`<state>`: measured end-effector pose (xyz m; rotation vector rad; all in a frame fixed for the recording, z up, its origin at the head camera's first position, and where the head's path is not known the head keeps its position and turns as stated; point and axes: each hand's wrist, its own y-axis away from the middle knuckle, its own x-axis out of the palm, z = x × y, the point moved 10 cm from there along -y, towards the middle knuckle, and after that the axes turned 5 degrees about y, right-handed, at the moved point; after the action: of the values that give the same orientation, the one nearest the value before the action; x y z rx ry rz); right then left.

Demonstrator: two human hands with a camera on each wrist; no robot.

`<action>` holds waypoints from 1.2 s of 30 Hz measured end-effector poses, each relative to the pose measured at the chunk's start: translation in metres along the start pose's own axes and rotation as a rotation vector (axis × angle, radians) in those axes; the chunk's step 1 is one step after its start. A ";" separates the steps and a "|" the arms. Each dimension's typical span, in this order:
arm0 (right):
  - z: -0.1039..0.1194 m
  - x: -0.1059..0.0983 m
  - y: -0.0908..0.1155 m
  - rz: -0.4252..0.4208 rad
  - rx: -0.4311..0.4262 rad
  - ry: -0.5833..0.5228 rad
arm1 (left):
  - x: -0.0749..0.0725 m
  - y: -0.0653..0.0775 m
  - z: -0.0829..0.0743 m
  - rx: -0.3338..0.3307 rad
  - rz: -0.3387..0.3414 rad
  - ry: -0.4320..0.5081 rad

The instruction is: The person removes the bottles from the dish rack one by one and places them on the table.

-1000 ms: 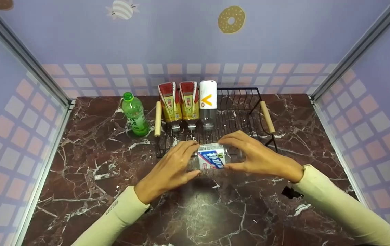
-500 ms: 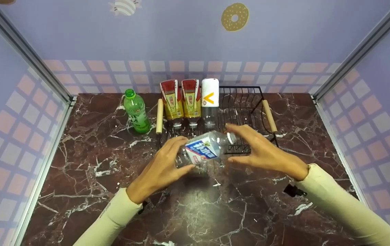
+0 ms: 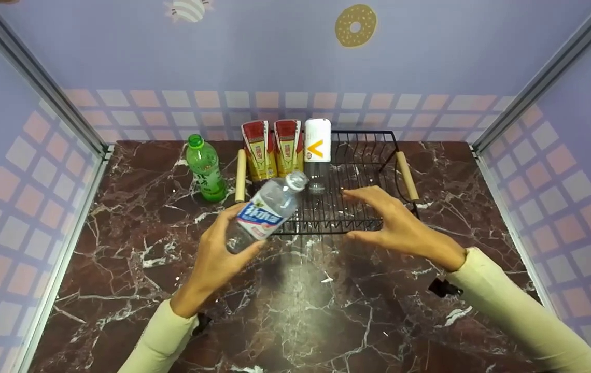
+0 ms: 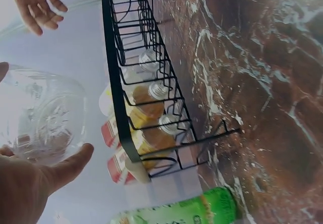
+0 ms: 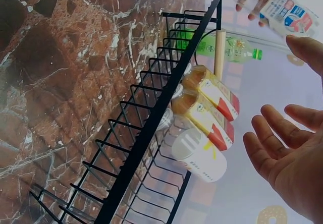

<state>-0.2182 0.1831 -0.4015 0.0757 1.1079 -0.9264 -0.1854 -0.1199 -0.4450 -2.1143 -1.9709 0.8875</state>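
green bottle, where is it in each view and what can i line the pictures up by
Head: green bottle left of centre, standing beside the black wire rack.
Left wrist: green bottle near the middle of the bottom edge, partly cut off.
Right wrist: green bottle toward the upper right, partly behind the rack.
Shared landmark: the black wire rack.

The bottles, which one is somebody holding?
The clear bottle with the blue-and-white label: the left hand grips it. The green bottle stands beside the black rack, and the other three bottles are inside it.
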 end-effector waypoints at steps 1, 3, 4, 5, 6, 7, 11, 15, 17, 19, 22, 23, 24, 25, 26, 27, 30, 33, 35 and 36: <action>-0.001 0.000 0.000 0.000 0.005 -0.001 | -0.004 0.001 0.002 -0.001 -0.020 -0.004; -0.003 0.000 0.001 -0.002 0.014 -0.003 | -0.012 0.004 0.006 -0.007 -0.056 -0.006; -0.004 0.001 0.001 -0.002 0.021 -0.003 | -0.016 0.005 0.008 -0.013 -0.075 -0.002; -0.005 0.001 0.001 -0.001 0.027 -0.004 | -0.019 0.007 0.009 -0.020 -0.092 0.004; -0.007 0.001 0.001 -0.001 0.034 -0.003 | -0.023 0.008 0.011 -0.026 -0.108 0.013; -0.008 0.001 0.002 0.000 0.041 -0.004 | -0.026 0.009 0.013 -0.030 -0.122 0.028; -0.013 0.001 0.003 0.008 0.074 -0.011 | -0.037 0.012 0.018 -0.028 -0.168 0.076; -0.016 0.001 0.004 0.015 0.102 -0.018 | -0.046 0.016 0.021 -0.015 -0.211 0.091; -0.019 0.002 0.004 0.021 0.113 -0.018 | -0.051 0.018 0.023 -0.010 -0.239 0.091; -0.020 0.003 0.005 0.023 0.122 -0.017 | -0.055 0.020 0.027 -0.013 -0.271 0.111; -0.022 0.002 0.006 0.020 0.130 -0.015 | -0.061 0.023 0.033 -0.018 -0.312 0.160; -0.023 0.001 0.006 0.018 0.131 -0.017 | -0.063 0.023 0.035 -0.022 -0.322 0.184; -0.024 0.001 0.007 0.015 0.135 -0.019 | -0.064 0.024 0.037 -0.025 -0.330 0.204; -0.025 0.001 0.007 0.014 0.139 -0.023 | -0.065 0.024 0.038 -0.029 -0.335 0.220; -0.025 0.000 0.007 0.013 0.145 -0.028 | -0.066 0.024 0.040 -0.031 -0.341 0.223; -0.026 0.000 0.008 0.012 0.153 -0.032 | -0.067 0.024 0.041 -0.032 -0.346 0.228; -0.029 -0.001 0.008 0.006 0.176 -0.043 | -0.070 0.025 0.046 -0.037 -0.363 0.200; -0.031 -0.001 0.009 0.001 0.200 -0.049 | -0.074 0.025 0.052 -0.048 -0.381 0.168; -0.034 -0.001 0.010 0.000 0.218 -0.052 | -0.077 0.025 0.057 -0.059 -0.394 0.151; -0.036 -0.001 0.011 0.000 0.228 -0.052 | -0.078 0.026 0.059 -0.070 -0.399 0.155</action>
<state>-0.2374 0.2074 -0.4223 0.2373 0.9509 -1.0466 -0.1903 -0.2148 -0.4799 -1.6672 -2.2490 0.5722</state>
